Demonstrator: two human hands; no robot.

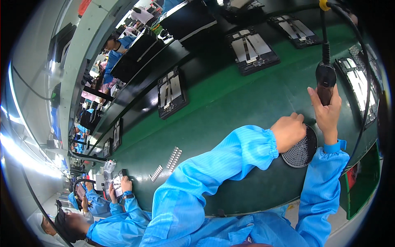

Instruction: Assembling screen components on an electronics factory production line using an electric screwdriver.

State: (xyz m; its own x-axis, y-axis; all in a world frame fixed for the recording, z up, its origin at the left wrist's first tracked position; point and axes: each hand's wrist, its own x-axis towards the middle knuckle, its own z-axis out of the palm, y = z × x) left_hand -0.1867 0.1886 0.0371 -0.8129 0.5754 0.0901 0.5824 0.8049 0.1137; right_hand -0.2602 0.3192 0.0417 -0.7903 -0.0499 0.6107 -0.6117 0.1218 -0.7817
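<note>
Your L hand is at the upper-left edge of the round tray, fingers bunched; can't tell if they pinch a part, as tips are hidden. Tray lies just R of and below that hand; fine dotted grid inside, too small to tell pcs. from holes.

Your R hand is wrapped round the driver, thumb and fingers on opp. sides; bit not visible. Cord runs up from it. Nearest unit lies R of your R hand, not touching.

Step appears to be picking a part from the tray. Rec.: take one pc. at a time, lift straight up w/o brushing others, rest no wt. on the rim (tip risk), and hold driver & cord clear of tray meanwhile.
</note>
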